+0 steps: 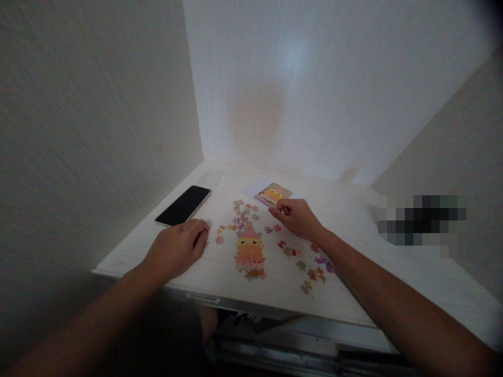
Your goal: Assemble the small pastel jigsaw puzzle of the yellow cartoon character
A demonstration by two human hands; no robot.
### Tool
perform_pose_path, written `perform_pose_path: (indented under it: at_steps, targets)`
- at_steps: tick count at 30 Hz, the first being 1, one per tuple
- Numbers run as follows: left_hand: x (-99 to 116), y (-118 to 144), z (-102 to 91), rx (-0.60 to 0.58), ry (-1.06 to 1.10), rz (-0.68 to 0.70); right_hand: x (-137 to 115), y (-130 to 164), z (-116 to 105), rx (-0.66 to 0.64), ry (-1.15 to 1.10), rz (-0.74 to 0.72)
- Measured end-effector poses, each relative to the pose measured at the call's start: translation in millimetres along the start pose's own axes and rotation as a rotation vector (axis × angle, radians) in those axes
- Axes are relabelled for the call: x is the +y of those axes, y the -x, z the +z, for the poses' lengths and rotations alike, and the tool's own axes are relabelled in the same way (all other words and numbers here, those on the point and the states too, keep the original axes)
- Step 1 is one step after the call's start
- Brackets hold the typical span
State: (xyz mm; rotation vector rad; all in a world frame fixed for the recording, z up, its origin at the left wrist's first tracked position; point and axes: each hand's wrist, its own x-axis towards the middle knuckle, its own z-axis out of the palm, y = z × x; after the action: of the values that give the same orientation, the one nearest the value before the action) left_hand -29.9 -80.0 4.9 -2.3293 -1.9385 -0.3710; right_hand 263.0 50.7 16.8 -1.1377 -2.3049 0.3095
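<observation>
A partly assembled jigsaw of a yellow-orange cartoon figure [249,252] lies on the white table [353,293]. Loose coloured pieces [243,214] are scattered above it, and more loose pieces [312,269] lie to its right. My left hand [178,247] rests palm down on the table left of the figure, fingers curled at the tabletop. My right hand [297,217] hovers over the pieces with fingers pinched together; whether a piece is between them I cannot tell. A reference picture card [272,195] lies just beyond my right hand.
A dark phone [183,205] lies face up at the table's left, near the wall. White walls close in the table on the left, back and right. A blurred dark patch [422,220] sits at the right. The table's front edge [204,298] is near my body.
</observation>
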Motion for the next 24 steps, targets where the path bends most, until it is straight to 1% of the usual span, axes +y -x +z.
perform_pose_path:
  at_steps: [2, 3, 4, 5, 8, 9, 12, 15, 17, 18, 21, 24]
  targets:
    - [1, -1, -0.5, -0.008, -0.001, 0.003, 6, -3, -3, -0.048, -0.005, 0.021]
    - [1, -1, -0.7, -0.012, -0.002, 0.001, 9, -4, -6, -0.093, -0.013, 0.029]
    - [1, -2, -0.8, -0.017, -0.003, -0.003, 13, -5, -10, -0.167, -0.024, 0.031]
    - [1, -2, -0.7, -0.022, -0.003, -0.008, 17, -6, -14, -0.27, -0.04, 0.026]
    - [0, -2, 0.2, -0.031, -0.001, -0.014, 26, -7, -33, -0.655, -0.115, 0.009]
    - [0, -2, 0.4, -0.033, 0.0, -0.014, 29, -6, -39, -0.747, -0.142, 0.015]
    - [0, -2, 0.0, -0.04, 0.003, -0.028, 36, -4, -54, -0.904, -0.213, 0.077]
    - [2, -2, -2.1, -0.047, 0.004, -0.044, 42, -2, -64, -1.058, -0.246, 0.155]
    - [4, -3, -3.4, -0.049, 0.001, -0.05, 45, 0, -67, -1.116, -0.229, 0.198]
    - [5, -4, -3.9, -0.048, -0.002, -0.05, 47, 0, -68, -1.125, -0.211, 0.213]
    - [8, -5, -4.4, -0.043, -0.004, -0.029, 50, 2, -69, -1.115, -0.141, 0.243]
    - [9, -6, -3.8, -0.025, 0.009, 0.005, 50, 2, -68, -1.078, -0.143, 0.242]
